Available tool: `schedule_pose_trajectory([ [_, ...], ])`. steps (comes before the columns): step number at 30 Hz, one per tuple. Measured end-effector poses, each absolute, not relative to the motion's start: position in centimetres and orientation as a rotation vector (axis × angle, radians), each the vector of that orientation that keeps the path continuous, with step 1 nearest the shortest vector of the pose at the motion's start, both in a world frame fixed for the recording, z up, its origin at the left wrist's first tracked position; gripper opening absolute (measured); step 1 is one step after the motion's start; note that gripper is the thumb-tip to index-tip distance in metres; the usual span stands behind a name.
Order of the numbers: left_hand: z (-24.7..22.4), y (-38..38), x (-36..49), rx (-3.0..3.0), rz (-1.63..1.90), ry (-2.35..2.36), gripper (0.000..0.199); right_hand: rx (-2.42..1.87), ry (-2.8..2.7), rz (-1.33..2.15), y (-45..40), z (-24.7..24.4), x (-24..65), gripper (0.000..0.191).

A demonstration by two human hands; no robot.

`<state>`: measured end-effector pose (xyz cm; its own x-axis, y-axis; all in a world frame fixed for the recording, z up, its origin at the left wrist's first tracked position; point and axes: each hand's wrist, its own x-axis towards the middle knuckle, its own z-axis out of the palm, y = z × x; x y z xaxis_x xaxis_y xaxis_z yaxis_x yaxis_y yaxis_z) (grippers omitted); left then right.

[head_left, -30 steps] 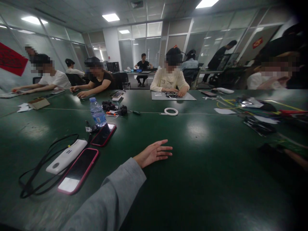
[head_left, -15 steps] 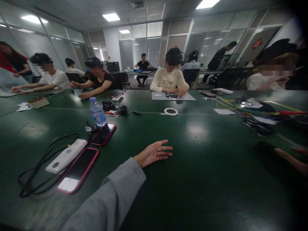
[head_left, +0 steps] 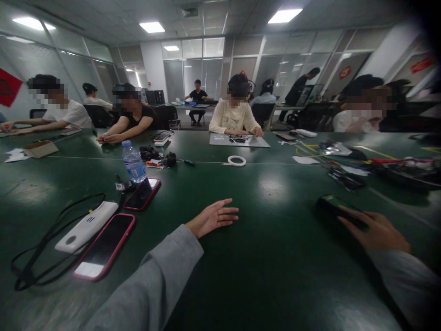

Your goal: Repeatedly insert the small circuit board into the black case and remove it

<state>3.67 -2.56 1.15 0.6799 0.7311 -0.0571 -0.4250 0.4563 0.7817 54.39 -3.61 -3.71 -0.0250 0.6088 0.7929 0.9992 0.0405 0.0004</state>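
Observation:
My left hand [head_left: 212,219] rests on its side on the dark green table [head_left: 248,280], fingers stretched and spread, with nothing in it. On the right, my right hand [head_left: 374,230] grips a dark, flat, boxy object [head_left: 330,202] low over the table; its kind is too dim to make out. Left of my left arm lies a phone in a pink-red case [head_left: 106,246]. A second red-cased phone [head_left: 143,194] is just beyond it. Beside them sits a white power bank [head_left: 87,227] marked 10, with a black cable looped around it.
A water bottle [head_left: 133,162] stands behind the phones, near black cable bundles [head_left: 156,156]. A white tape roll [head_left: 236,161] lies mid-table. Tangled coloured wires [head_left: 330,154] cover the far right. Across the table, a person in a cream top [head_left: 234,117] works over a grey board [head_left: 215,141].
My right hand has come further into view from the right edge with the dark object. The view has turned slightly to the right. My left hand keeps its spread pose.

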Motion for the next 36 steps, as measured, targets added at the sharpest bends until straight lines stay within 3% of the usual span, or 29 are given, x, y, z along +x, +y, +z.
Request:
schedule_pose_trajectory([
  [6,0.2,-2.4,4.2,0.763,0.878,0.519,0.044,-1.335,-1.965,-0.637,-4.7,-2.6,36.5,0.036],
  [13,-0.3,-2.6,4.2,0.746,1.087,0.613,0.048,-0.998,-2.049,-0.396,-5.7,-0.6,20.3,0.028],
  [26,-0.8,-1.7,3.5,0.658,1.100,0.667,0.028,-1.104,-1.986,-0.177,-4.8,-1.7,19.5,0.028],
  [36,-1.5,-1.3,3.7,0.667,1.129,0.705,0.030,-1.121,-1.985,-0.105,-4.7,-1.9,19.7,0.031],
])
